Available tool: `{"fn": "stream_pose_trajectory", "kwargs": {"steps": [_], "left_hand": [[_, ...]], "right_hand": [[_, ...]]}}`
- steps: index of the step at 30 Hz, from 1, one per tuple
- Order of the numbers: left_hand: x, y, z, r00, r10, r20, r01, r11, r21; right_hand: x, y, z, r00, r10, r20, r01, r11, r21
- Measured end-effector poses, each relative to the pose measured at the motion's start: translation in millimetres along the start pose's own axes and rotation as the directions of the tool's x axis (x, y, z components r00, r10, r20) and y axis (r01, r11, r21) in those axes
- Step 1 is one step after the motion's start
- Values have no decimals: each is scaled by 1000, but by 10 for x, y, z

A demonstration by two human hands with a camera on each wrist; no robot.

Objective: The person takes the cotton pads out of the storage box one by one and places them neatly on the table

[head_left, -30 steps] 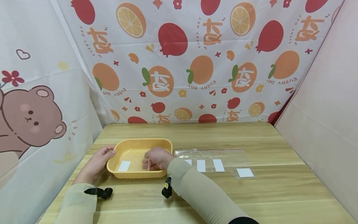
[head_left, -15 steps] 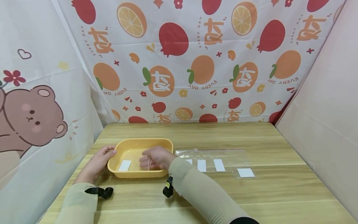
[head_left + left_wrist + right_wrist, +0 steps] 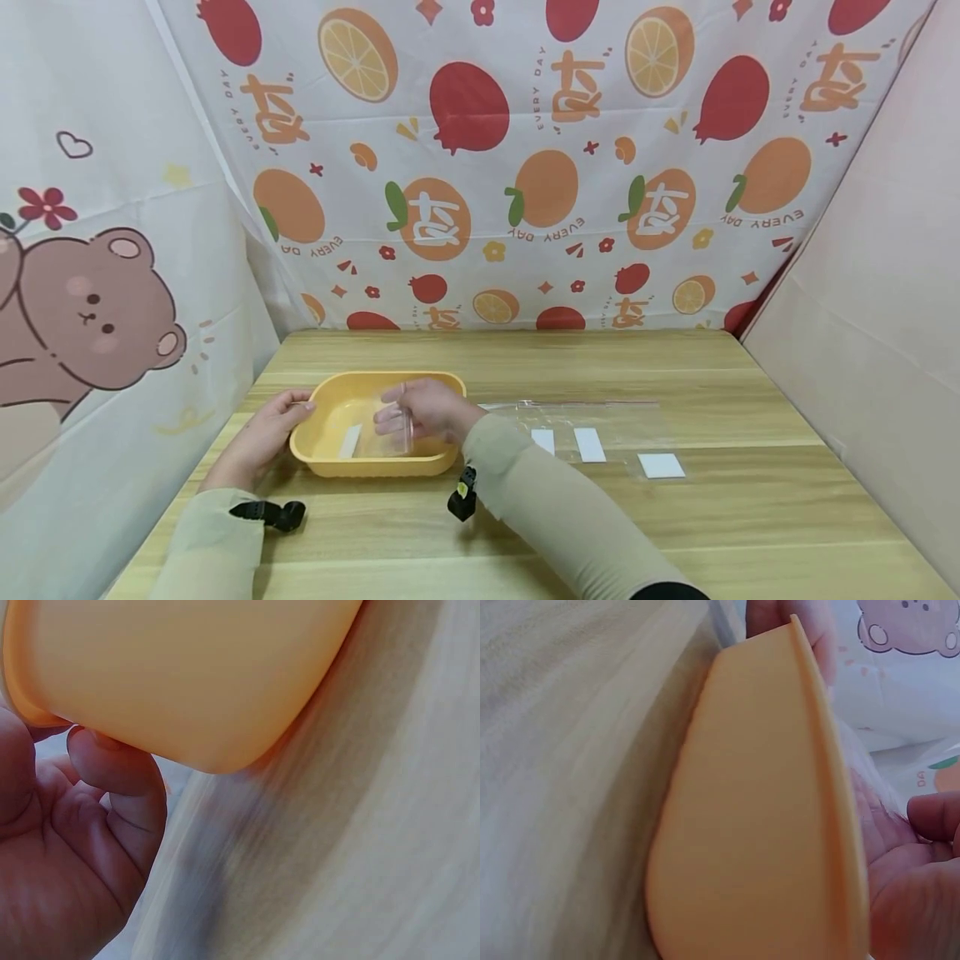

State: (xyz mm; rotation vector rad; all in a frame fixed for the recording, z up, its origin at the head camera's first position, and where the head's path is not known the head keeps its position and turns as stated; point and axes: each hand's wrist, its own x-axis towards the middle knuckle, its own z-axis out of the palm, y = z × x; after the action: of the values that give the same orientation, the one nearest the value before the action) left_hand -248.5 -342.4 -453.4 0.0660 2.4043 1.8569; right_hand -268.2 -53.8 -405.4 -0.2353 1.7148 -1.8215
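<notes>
A yellow plastic basin (image 3: pixel 375 468) stands on the table's left half. My left hand (image 3: pixel 258 429) grips its left end, thumb at the rim; the left wrist view shows curled fingers against the basin's (image 3: pixel 187 682) edge. Inside the basin, my right hand (image 3: pixel 433 408) pinches a clear plastic bag (image 3: pixel 408 429) by its edge. A white label (image 3: pixel 349 442) tilts at the bag's left part. From the right wrist, thumb and fingers (image 3: pixel 930 817) hold the thin film behind the basin's wall (image 3: pixel 742 810).
Right of the basin, several clear zip bags (image 3: pixel 622 421) lie overlapping in a row. Their white labels (image 3: pixel 590 445) show, the rightmost label (image 3: pixel 661 466) lying sideways. Printed cloth (image 3: pixel 495 200) hangs behind the wooden table (image 3: pixel 562 533).
The right hand has risen slightly and shifted right, drawing the bag with it. The white label in the basin has moved right and looks narrower. The left hand keeps its grip.
</notes>
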Motion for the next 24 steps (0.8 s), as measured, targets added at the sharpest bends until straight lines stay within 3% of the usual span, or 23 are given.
{"fn": "stream_pose_trajectory", "kwargs": {"steps": [11, 24], "left_hand": [[-13, 15, 11, 1000, -9, 5, 10, 1000, -20], [-18, 13, 5, 1000, -11, -4, 11, 1000, -9]], "right_hand": [[-191, -215, -208, 996, -66, 54, 68, 997, -38], [-487, -519, -509, 986, -137, 99, 151, 976, -159]]}}
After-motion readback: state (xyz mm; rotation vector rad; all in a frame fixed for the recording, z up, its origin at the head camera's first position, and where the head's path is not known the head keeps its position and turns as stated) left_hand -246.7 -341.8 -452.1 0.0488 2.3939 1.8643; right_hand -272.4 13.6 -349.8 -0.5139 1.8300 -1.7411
